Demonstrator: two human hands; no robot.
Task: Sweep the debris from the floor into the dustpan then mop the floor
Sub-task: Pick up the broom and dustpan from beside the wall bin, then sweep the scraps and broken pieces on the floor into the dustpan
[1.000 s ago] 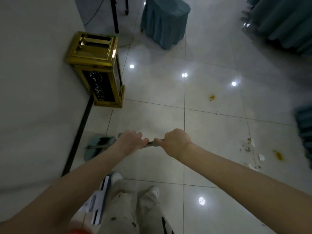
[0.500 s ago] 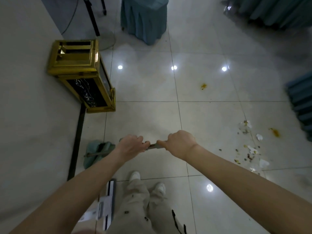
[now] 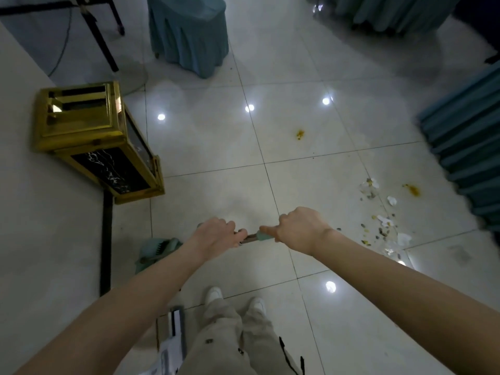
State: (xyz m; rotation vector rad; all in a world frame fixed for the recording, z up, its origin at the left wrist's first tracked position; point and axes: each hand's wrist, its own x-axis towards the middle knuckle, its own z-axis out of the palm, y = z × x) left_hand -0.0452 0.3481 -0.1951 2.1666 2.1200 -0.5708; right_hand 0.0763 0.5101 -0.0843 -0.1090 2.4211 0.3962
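Observation:
My left hand (image 3: 216, 234) and my right hand (image 3: 300, 228) are both closed on a thin handle (image 3: 250, 237) held level in front of me, with a teal grip showing at the right hand. The handle runs down left to a pale green dustpan and brush (image 3: 157, 249) on the floor by the wall, partly hidden by my left forearm. Scattered debris (image 3: 384, 223), white scraps and small dark bits, lies on the tiles to the right of my right hand. A white flat mop head (image 3: 176, 328) rests beside my left leg.
A gold-framed bin (image 3: 94, 136) stands against the left wall. Orange stains (image 3: 299, 134) mark the tiles ahead, another stain (image 3: 412, 189) lies near the debris. A teal-covered chair (image 3: 189, 31) is ahead, teal drapes (image 3: 465, 147) to the right, a black stand (image 3: 100, 36) at the far left.
The view has swung right and down, bringing more of the debris into sight. Both hands stay closed on the handle, a little further apart now.

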